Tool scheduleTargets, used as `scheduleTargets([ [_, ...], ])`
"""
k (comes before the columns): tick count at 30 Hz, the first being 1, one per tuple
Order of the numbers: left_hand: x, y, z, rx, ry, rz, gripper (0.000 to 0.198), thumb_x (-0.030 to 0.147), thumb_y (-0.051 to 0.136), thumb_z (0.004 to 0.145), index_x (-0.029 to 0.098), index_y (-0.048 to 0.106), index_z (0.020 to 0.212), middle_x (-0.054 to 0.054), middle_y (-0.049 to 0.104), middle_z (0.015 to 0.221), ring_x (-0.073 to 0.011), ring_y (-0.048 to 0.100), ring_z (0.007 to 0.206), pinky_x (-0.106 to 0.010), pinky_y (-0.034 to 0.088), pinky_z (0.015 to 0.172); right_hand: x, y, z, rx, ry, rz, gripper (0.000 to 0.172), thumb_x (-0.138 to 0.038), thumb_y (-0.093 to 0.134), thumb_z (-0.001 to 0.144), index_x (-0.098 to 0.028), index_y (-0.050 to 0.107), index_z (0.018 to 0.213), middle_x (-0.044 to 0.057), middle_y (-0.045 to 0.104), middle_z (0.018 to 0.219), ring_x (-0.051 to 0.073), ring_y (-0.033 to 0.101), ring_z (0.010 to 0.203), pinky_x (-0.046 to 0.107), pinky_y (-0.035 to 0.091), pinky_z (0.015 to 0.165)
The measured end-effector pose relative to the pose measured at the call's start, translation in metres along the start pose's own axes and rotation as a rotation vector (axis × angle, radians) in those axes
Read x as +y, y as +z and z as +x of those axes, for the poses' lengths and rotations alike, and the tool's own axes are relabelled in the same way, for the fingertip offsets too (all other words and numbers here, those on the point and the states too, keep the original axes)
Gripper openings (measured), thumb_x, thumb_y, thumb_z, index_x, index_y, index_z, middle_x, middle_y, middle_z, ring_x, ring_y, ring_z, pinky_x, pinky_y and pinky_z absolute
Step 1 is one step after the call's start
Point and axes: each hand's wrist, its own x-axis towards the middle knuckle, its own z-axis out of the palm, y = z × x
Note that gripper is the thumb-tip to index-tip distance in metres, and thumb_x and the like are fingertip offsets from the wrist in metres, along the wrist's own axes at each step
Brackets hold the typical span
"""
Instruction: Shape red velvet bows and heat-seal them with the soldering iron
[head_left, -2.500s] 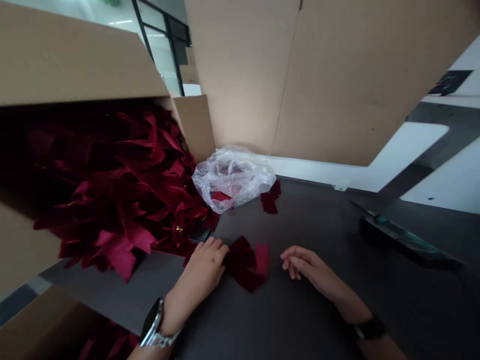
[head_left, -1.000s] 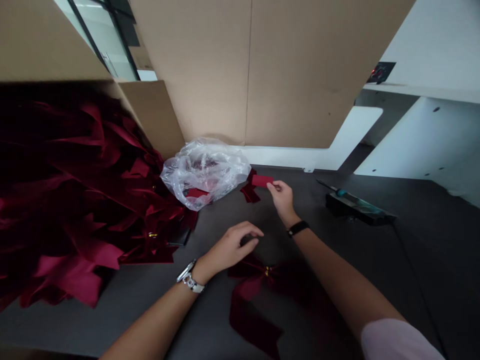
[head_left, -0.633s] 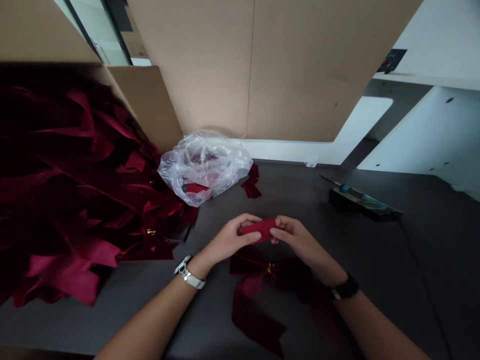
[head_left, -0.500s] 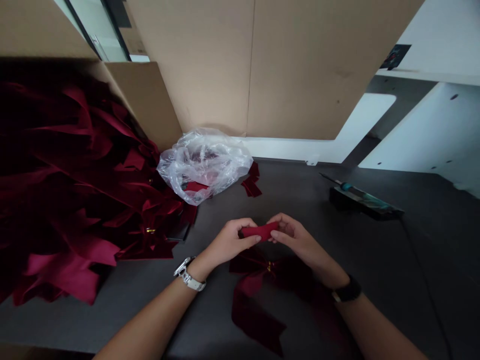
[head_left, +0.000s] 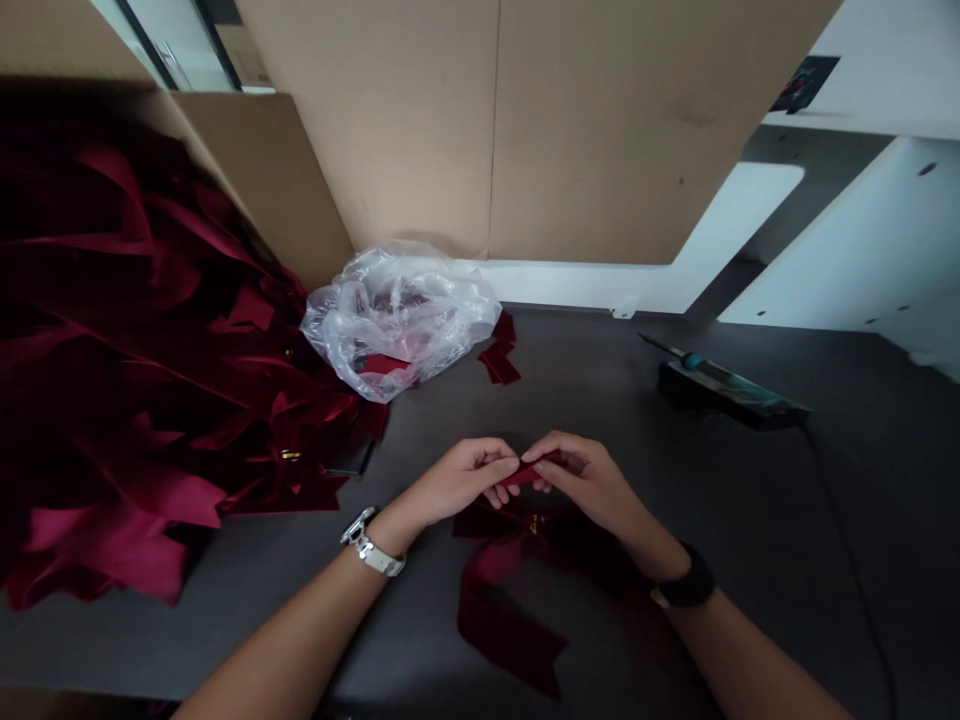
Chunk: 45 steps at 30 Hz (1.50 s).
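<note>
- Surface: dark grey work table [head_left: 780,530], the hands at front centre.
- Room: tall tan cardboard sheets [head_left: 510,130] stand along the far table edge, well beyond the fingers. White panels [head_left: 840,240] sit beyond and to the right.
- Left of the fingers, well apart: open brown cardboard box [head_left: 262,170] with a large heap of dark red velvet bows [head_left: 127,340] spilling onto the table.
- Beyond the fingers, slightly left: crumpled clear plastic bag [head_left: 397,320] against the heap, with red velvet visible inside.
- Just right of that bag: small loose dark red velvet pieces [head_left: 499,362].
- Right of the fingers, well apart: slim teal-and-black hand tool on a black holder [head_left: 731,390], with a thin black cable [head_left: 847,540] running toward the camera.
- Just below the fingers: dark red velvet bow [head_left: 510,590] with a small gold centre [head_left: 534,524], tails toward the person.
- Between the fingertips: narrow red velvet strip [head_left: 536,470], bent and gripped near the middle of the view.
- Left hand [head_left: 461,480], silver wristwatch [head_left: 371,545]: fingers closed on the strip's left part.
- Right hand [head_left: 589,485], black wristband [head_left: 686,587]: fingers [head_left: 559,470] closed on its right part.
- Hands close together; strip's ends partly hidden by the fingers.
</note>
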Motion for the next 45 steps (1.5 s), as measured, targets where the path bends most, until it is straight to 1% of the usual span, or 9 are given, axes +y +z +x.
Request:
scheduleTargets([
  [6, 0.001, -0.004, 0.000, 0.071, 0.030, 0.020, 0.034, 0.044, 0.069, 0.078, 0.011, 0.063, 0.085, -0.002, 0.065, 0.072, -0.0081, 0.058, 0.060, -0.022, 0.049, 0.061, 0.003, -0.001, 0.000, -0.006, -0.020, 0.011, 0.020, -0.030, 0.069, 0.079, -0.021, 0.067, 0.097, 0.005, 0.067, 0.094, 0.016, 0.066, 0.081, 0.028, 0.054, 0.072],
  [8, 0.001, -0.004, 0.000, 0.086, 0.029, 0.026, 0.031, 0.040, 0.070, 0.077, 0.011, 0.063, 0.084, -0.001, 0.065, 0.072, -0.0081, 0.058, 0.061, -0.023, 0.049, 0.062, 0.005, 0.001, 0.001, 0.001, 0.016, 0.052, 0.022, -0.033, 0.067, 0.081, -0.020, 0.065, 0.099, 0.005, 0.068, 0.092, 0.015, 0.068, 0.077, 0.027, 0.055, 0.068],
  [14, 0.002, -0.004, 0.001, 0.102, 0.012, 0.031, 0.032, 0.042, 0.069, 0.078, 0.011, 0.063, 0.084, -0.001, 0.065, 0.069, -0.0075, 0.058, 0.057, -0.021, 0.048, 0.057, 0.008, 0.001, 0.003, 0.088, 0.107, 0.053, 0.022, -0.037, 0.069, 0.078, -0.016, 0.067, 0.082, 0.002, 0.066, 0.067, 0.014, 0.066, 0.056, 0.022, 0.052, 0.052],
  [21, 0.002, -0.005, 0.003, 0.239, 0.006, -0.025, 0.034, 0.042, 0.076, 0.071, 0.011, 0.063, 0.080, 0.000, 0.065, 0.065, -0.0069, 0.057, 0.055, -0.020, 0.049, 0.056, 0.004, -0.001, 0.004, 0.137, 0.180, 0.105, 0.027, -0.038, 0.076, 0.070, -0.015, 0.068, 0.081, 0.003, 0.068, 0.067, 0.014, 0.067, 0.056, 0.022, 0.053, 0.052],
  [26, 0.002, -0.005, 0.003, 0.320, 0.030, -0.056, 0.036, 0.043, 0.076, 0.068, 0.012, 0.061, 0.077, 0.001, 0.064, 0.063, -0.0065, 0.056, 0.052, -0.019, 0.048, 0.054, 0.004, -0.004, 0.004, 0.087, 0.213, 0.090, 0.032, -0.042, 0.074, 0.071, -0.015, 0.065, 0.084, 0.004, 0.069, 0.070, 0.015, 0.067, 0.057, 0.024, 0.053, 0.053],
  [31, 0.005, -0.001, -0.001, 0.260, 0.111, 0.109, 0.027, 0.037, 0.070, 0.075, 0.012, 0.060, 0.075, 0.002, 0.060, 0.061, -0.0065, 0.054, 0.050, -0.018, 0.045, 0.050, -0.001, 0.001, -0.001, 0.016, 0.093, -0.144, 0.025, -0.035, 0.063, 0.082, -0.016, 0.066, 0.099, 0.004, 0.071, 0.077, 0.016, 0.067, 0.070, 0.026, 0.052, 0.065],
  [33, 0.007, 0.001, -0.004, 0.215, 0.130, 0.195, 0.022, 0.033, 0.067, 0.078, 0.012, 0.060, 0.075, 0.002, 0.058, 0.059, -0.0065, 0.054, 0.051, -0.017, 0.044, 0.050, -0.002, 0.007, -0.002, -0.018, 0.048, -0.166, 0.019, -0.033, 0.061, 0.085, -0.017, 0.066, 0.094, 0.004, 0.071, 0.081, 0.016, 0.067, 0.074, 0.026, 0.051, 0.068],
  [41, 0.009, -0.004, -0.002, 0.221, 0.122, 0.175, 0.018, 0.030, 0.064, 0.078, 0.013, 0.059, 0.074, 0.004, 0.056, 0.058, -0.0065, 0.053, 0.050, -0.017, 0.044, 0.049, 0.001, 0.007, -0.001, -0.066, 0.229, 0.022, 0.025, -0.039, 0.065, 0.080, -0.015, 0.058, 0.075, -0.001, 0.061, 0.057, 0.008, 0.052, 0.045, 0.020, 0.042, 0.046],
  [45, 0.005, -0.004, -0.002, 0.277, 0.196, 0.395, 0.016, 0.028, 0.061, 0.083, 0.014, 0.061, 0.076, 0.002, 0.058, 0.058, -0.0086, 0.055, 0.051, -0.020, 0.045, 0.051, 0.001, 0.001, 0.000, -0.068, 0.275, 0.025, 0.028, -0.041, 0.067, 0.078, -0.015, 0.057, 0.073, -0.003, 0.058, 0.053, 0.007, 0.048, 0.042, 0.018, 0.037, 0.043],
])
